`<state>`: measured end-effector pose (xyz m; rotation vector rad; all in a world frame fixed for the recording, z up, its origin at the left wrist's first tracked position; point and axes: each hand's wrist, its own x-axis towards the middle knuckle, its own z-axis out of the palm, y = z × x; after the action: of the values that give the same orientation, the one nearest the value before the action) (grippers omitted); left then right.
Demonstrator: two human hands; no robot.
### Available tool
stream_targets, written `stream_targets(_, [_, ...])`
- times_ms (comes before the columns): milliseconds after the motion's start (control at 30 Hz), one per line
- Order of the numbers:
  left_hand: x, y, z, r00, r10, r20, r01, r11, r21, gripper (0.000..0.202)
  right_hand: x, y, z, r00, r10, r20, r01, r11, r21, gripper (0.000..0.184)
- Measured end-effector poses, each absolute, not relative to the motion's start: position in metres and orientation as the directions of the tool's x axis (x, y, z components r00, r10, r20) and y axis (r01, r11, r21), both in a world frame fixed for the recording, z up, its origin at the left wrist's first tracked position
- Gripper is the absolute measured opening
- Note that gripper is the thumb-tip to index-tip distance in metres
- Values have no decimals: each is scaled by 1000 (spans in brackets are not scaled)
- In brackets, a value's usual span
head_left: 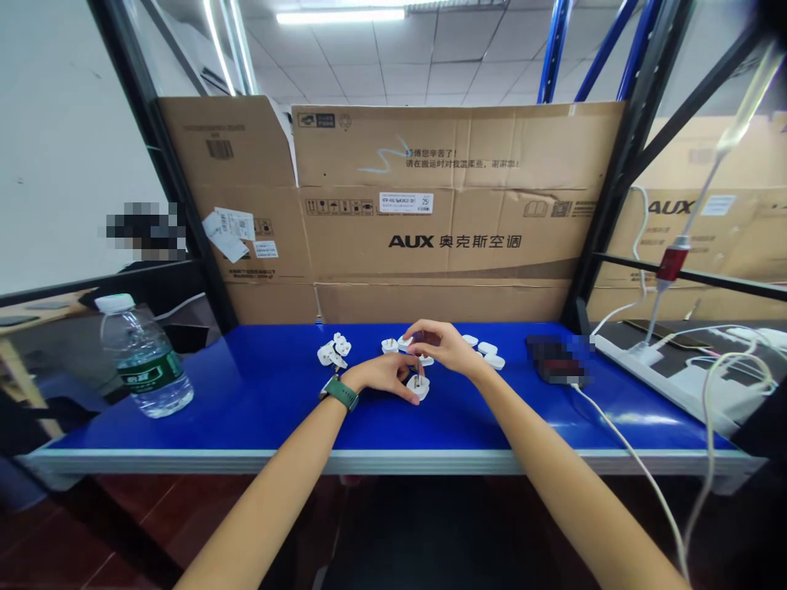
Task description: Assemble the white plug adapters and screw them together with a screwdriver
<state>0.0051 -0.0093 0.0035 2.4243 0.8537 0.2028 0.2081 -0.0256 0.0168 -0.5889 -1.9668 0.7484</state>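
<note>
Plug (420, 388): white, pins facing up (finer detail too small to read). It is on or just above the blue bench (264, 410), near the front edge.
Left hand (388, 375): at the plug's left side. Thumb at the near edge, forefinger at the far edge, the two clamped on the plug.
Right hand (448, 348): behind the plug and a little to its right, palm down. Thumb and fingertips bend in nearly together above the plug; cannot tell whether they pinch anything small.
Watch (339, 392): green strap around the left wrist, left of the plug.
Rear parts (389, 346): small white pieces just behind the plug, partly covered by the hands (count uncertain).
Right parts (488, 349): three white pieces close together, behind and to the right of the plug, past the right wrist.
Clump (334, 351): white pieces bunched together, left of the plug and slightly farther back.
Bottle (147, 360): clear, white cap, green label; upright on the bench, well to the left of the plug.
Device (557, 359): dark, blurred over, well to the right of the plug.
Strip (655, 381): white power strip, farther right of the plug than the device.
Box (430, 221): cardboard printed "AUX", upright behind the plug.
</note>
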Motion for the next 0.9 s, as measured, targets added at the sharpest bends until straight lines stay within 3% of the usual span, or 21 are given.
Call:
stream_targets(400, [6, -14, 6, 773, 633, -38, 555, -646, 524, 62, 191, -29, 13, -227, 693, 684, 156, 719, -677, 34])
stream_targets(467, [5, -12, 6, 789, 614, 8, 528, -686, 501, 59, 195, -28, 14, -107, 709, 697, 106, 705, -701, 40])
stream_targets(567, [-1, -8, 8, 733, 655, 186, 556, -733, 393, 55, 214, -22, 17, 171, 705, 689, 95, 684, -724, 46])
stream_targets(700, [-16, -3, 15, 566, 715, 410, 701, -679, 217, 49, 241, -6, 16, 252, 663, 705, 349, 617, -705, 32])
stream_targets(800, [-27, 1, 15, 545, 751, 372, 770, -624, 133, 43, 245, 4, 11, 126, 666, 735, 555, 567, -609, 18])
stream_targets(900, [-31, 6, 8, 586, 750, 308, 772, -632, 70, 41, 240, 11, 3, -38, 741, 670, 676, 513, -529, 16])
